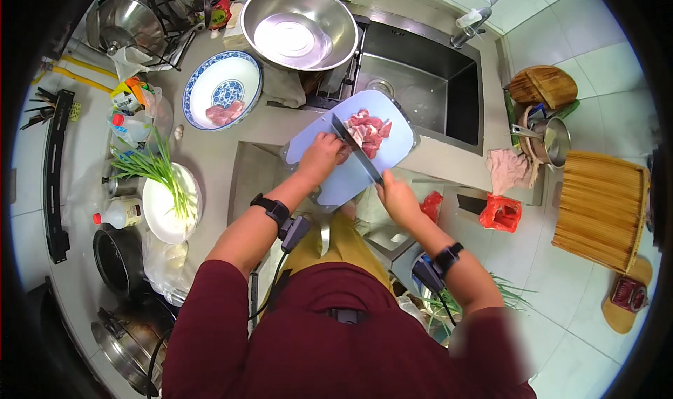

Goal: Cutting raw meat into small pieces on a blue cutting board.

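My right hand grips the handle of a kitchen knife, whose blade slants across a light blue cutting board. Under the fingers of my left hand is a piece of raw meat, partly hidden by the hand and pressed against the board beside the blade. Beyond the blade, on its sink side, lies a pile of cut raw meat. The board rests at the counter's front edge and overlaps the sink's near corner.
A stainless steel sink and a large metal basin lie beyond the board. Left of it stand a blue-patterned bowl holding raw meat and a white plate with scallions. Pots and a wooden rack are at the sides.
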Demonstrator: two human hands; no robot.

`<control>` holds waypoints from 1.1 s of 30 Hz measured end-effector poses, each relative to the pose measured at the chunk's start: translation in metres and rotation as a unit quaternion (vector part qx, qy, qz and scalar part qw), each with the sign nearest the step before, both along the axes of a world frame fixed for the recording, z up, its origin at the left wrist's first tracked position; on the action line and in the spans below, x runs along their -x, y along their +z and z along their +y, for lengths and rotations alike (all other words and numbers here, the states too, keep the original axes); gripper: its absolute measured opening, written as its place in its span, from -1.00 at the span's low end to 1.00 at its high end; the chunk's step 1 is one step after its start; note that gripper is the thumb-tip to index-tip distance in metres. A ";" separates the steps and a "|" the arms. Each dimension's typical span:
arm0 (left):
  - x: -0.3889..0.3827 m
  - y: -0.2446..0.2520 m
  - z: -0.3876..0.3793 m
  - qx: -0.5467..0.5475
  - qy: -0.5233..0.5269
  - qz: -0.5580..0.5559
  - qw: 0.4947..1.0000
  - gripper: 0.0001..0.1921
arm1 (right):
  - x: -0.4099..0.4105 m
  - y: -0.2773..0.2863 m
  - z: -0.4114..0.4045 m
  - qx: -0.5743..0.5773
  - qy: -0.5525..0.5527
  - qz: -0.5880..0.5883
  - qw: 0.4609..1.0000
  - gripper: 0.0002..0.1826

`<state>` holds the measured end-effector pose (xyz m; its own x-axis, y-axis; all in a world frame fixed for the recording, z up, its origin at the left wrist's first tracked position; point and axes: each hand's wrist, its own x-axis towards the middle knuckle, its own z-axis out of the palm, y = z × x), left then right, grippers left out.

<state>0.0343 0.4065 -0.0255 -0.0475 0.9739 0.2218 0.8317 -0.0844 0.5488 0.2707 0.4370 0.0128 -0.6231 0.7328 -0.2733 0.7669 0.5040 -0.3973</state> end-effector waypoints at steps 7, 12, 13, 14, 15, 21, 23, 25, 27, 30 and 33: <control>-0.008 0.006 -0.004 0.018 0.002 -0.014 1.000 -0.76 | -0.010 0.009 -0.019 -0.011 -0.015 -0.033 0.999 -0.71; 0.000 0.009 -0.013 -0.033 -0.074 -0.005 0.997 -0.66 | 0.026 0.011 -0.005 -0.012 0.002 -0.026 1.000 -0.76; 0.004 0.007 -0.015 -0.031 -0.075 -0.002 0.997 -0.66 | 0.027 0.013 -0.006 -0.014 0.010 -0.019 1.000 -0.76; 0.008 0.004 -0.015 -0.036 -0.073 0.013 0.997 -0.70 | 0.022 0.012 -0.007 -0.012 0.009 -0.016 1.000 -0.76; 0.011 0.002 -0.014 -0.042 -0.071 0.026 0.996 -0.74 | 0.012 0.010 -0.005 -0.015 0.010 -0.019 1.000 -0.75; 0.001 0.005 -0.002 -0.016 0.083 -0.023 0.996 -0.78 | -0.026 0.024 -0.010 -0.017 -0.062 0.024 0.998 -0.73; -0.002 0.002 -0.002 -0.026 0.074 -0.025 0.997 -0.79 | -0.026 0.033 -0.014 -0.022 -0.070 0.035 0.997 -0.72; -0.006 -0.001 -0.004 -0.035 0.061 -0.027 0.997 -0.80 | -0.020 0.044 -0.021 -0.028 -0.053 0.046 0.997 -0.74; -0.013 -0.002 -0.008 -0.002 0.081 -0.037 0.996 -0.80 | -0.017 0.048 -0.027 -0.020 -0.045 0.045 0.998 -0.74; -0.019 -0.002 -0.010 -0.013 0.106 -0.085 0.991 -0.78 | -0.015 0.052 -0.033 0.001 -0.030 0.029 0.999 -0.73; -0.011 -0.006 -0.010 -0.024 0.060 -0.017 0.998 -0.73 | -0.012 0.051 -0.038 0.024 -0.021 0.006 0.999 -0.72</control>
<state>0.0456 0.3962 -0.0315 -0.1714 0.9493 0.2637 0.8185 -0.0117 0.5743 0.2823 0.3988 0.0642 -0.5955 0.7445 -0.3019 0.7823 0.4518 -0.4289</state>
